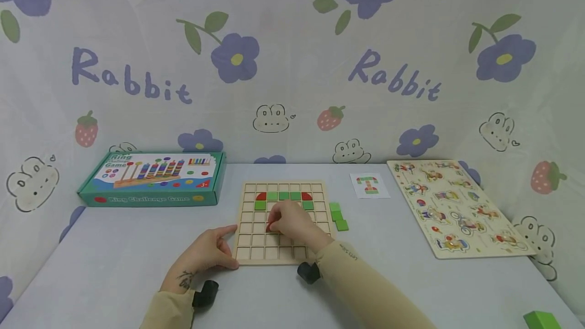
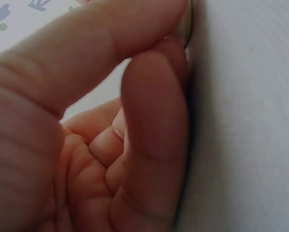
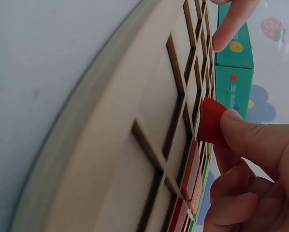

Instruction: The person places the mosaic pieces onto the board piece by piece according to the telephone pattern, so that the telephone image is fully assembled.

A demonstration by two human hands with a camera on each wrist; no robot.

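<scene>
A wooden grid board point(image 1: 258, 263) lies on the table. Its upper rows hold several green square tiles point(image 1: 284, 196) and red quarter-round tiles point(image 1: 306, 196). The right hand point(image 1: 292, 222) is over the board's middle, thumb and index finger pinching a red tile point(image 3: 212, 123) with one curved edge. Beneath that hand, the right wrist view shows red tiles point(image 3: 179, 215) set in the cells; from the head these are mostly hidden. The left hand point(image 1: 207, 250) touches the board's left edge with the index finger and its near corner with the thumb; its other fingers fold inward.
Loose green tiles point(image 1: 342, 225) lie along the board's right side. Behind them is a pattern card point(image 1: 383, 192). A picture puzzle board point(image 1: 457, 240) lies at right, a green game box point(image 1: 155, 200) stands back left, and a green block point(image 1: 541, 320) sits front right.
</scene>
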